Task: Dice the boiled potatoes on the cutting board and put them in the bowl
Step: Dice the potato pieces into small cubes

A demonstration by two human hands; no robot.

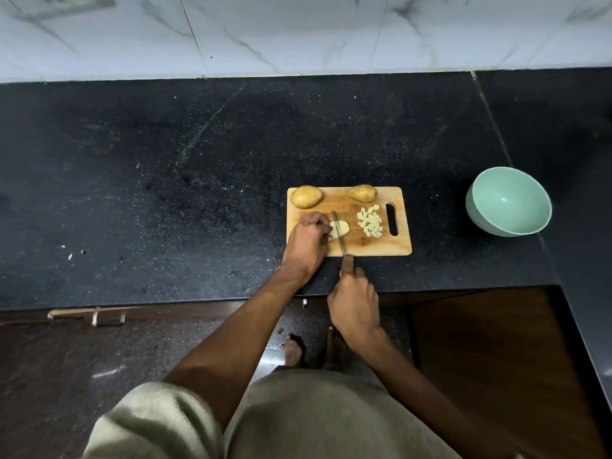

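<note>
A wooden cutting board lies on the black counter. Two whole potatoes sit at its far edge, one at the left and one further right. A pile of pale potato cubes lies near the board's handle slot. My left hand holds a cut potato piece down on the board. My right hand grips a knife handle, forefinger along the top, and the knife blade crosses the piece. A mint-green bowl with nothing visible inside stands on the counter to the right of the board.
The black stone counter runs wide to the left and back, with a white marble-tiled wall behind. The counter turns a corner at the right. Below its front edge are cabinet doors with a handle, and my feet on the floor.
</note>
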